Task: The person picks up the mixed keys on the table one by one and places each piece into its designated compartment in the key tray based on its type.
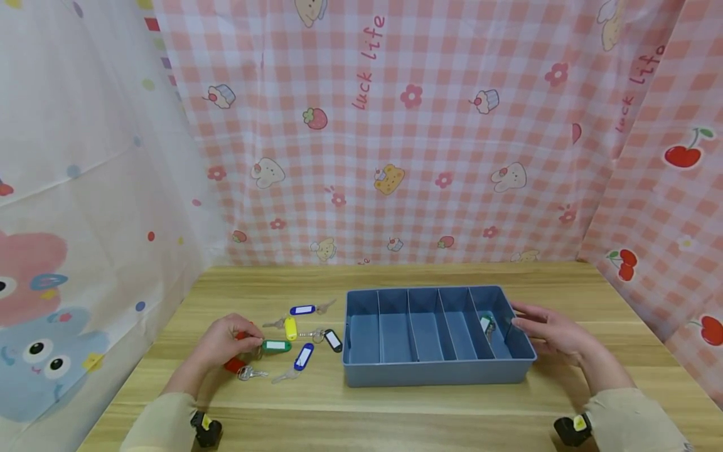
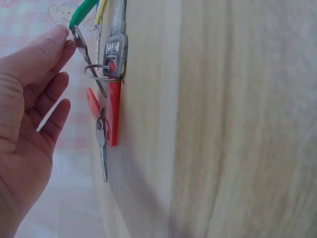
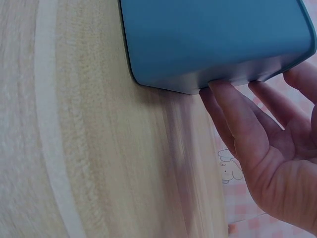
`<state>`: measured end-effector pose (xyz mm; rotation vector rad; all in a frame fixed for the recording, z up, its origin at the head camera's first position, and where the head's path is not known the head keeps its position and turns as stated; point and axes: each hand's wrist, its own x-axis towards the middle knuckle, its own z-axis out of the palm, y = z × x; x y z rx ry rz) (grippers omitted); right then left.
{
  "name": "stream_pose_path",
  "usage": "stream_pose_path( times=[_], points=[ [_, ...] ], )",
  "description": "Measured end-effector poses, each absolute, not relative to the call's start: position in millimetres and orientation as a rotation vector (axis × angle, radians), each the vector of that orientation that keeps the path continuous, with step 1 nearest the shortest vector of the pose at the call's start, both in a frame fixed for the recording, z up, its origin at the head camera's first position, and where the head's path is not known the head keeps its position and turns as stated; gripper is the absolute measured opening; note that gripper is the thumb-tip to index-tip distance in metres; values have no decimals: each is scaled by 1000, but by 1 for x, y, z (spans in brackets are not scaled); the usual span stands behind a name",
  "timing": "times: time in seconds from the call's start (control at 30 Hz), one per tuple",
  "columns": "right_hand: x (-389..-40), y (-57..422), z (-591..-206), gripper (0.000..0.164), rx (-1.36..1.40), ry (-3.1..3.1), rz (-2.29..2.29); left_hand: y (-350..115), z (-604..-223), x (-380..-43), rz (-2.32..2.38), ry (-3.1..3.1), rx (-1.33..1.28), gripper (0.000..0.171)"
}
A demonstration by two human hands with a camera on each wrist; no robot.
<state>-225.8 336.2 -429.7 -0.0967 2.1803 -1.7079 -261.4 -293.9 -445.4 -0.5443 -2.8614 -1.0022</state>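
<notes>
My left hand (image 1: 228,341) pinches a key ring between thumb and fingertips; a green key tag (image 1: 276,346) hangs on it, with its key (image 2: 81,43) dangling in the left wrist view. Directly under that hand lie red-tagged keys (image 2: 113,111). My right hand (image 1: 556,333) holds the right end of a blue-grey divided box (image 1: 440,372), thumb at the rim and fingers against the outer wall. In the box's rightmost compartment lies a key with a green tag (image 1: 486,324). The other compartments show bare floors.
Between the left hand and the box lie more tagged keys: a yellow tag (image 1: 290,328), a black tag (image 1: 333,340) and two blue tags, one farther back (image 1: 302,309), one nearer (image 1: 304,356). Patterned cloth (image 1: 361,144) surrounds the wooden table (image 1: 407,420) at the back and sides.
</notes>
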Motion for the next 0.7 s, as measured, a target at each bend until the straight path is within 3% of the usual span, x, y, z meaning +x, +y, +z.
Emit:
stream_pose_path(
  times=[0.7],
  points=[
    [-227, 337, -430, 70, -127, 2187, -1690, -289, -439, -259, -1012, -2786, -528, 5]
  ],
)
